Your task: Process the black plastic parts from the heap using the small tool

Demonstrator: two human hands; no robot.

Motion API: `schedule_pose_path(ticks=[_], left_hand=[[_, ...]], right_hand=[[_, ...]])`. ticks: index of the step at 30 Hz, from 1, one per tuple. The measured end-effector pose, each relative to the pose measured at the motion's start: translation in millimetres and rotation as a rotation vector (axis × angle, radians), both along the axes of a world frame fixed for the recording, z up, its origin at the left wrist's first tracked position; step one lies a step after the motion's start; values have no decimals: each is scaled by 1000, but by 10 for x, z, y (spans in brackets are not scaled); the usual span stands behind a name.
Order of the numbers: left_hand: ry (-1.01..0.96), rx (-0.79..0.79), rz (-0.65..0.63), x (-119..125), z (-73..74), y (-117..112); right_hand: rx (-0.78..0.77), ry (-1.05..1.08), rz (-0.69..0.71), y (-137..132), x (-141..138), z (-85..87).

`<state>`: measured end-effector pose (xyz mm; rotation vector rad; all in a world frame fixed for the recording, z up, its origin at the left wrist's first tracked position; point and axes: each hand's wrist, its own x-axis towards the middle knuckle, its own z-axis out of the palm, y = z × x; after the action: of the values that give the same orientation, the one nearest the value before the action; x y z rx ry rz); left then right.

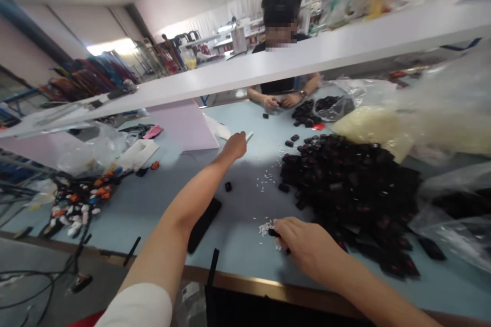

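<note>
My left hand (236,145) reaches far over the table, its fingers closed on a thin pale stick (249,136). What kind of stick it is cannot be made out. Close to the front edge, my right hand (295,237) grips a small black plastic piece (273,232), partly hidden by the fingers. Tiny white pegs (264,227) lie in a small heap beside that hand, with more scattered farther back. To the right spreads a large pile of black plastic pieces (345,179), some with red marks. One single black piece (228,186) rests below my left forearm.
A white shelf (230,74) crosses above the blue-grey table (164,214), held by a pink panel (184,125). Opposite, a person's hands (282,101) handle small dark pieces. Plastic bags (383,122) crowd the right; orange, white and black parts (76,204) lie left. A flat black object (205,225) sits under my left arm.
</note>
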<state>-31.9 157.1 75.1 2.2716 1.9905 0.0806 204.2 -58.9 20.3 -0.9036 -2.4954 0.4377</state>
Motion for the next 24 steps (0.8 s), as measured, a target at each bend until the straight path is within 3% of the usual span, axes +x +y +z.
schedule_pose_path(ticks=[4, 7, 10, 13, 16, 24], left_hand=[[-82, 57, -115, 301, -58, -654], [-540, 76, -119, 402, -212, -1189], [-910, 46, -28, 382, -432, -1493], [-1098, -88, -43, 307, -652, -1604], [-1241, -278, -55, 276, -770, -1658], [-1539, -532, 96, 384, -763, -1697]], right_hand=[[-93, 174, -127, 262, 227, 31], [-135, 435, -275, 559, 155, 80], [-199, 583, -334, 749, -20, 13], [-277, 587, -291, 745, -143, -190], [-429, 507, -309, 622, -159, -348], [-475, 453, -327, 534, -47, -246]])
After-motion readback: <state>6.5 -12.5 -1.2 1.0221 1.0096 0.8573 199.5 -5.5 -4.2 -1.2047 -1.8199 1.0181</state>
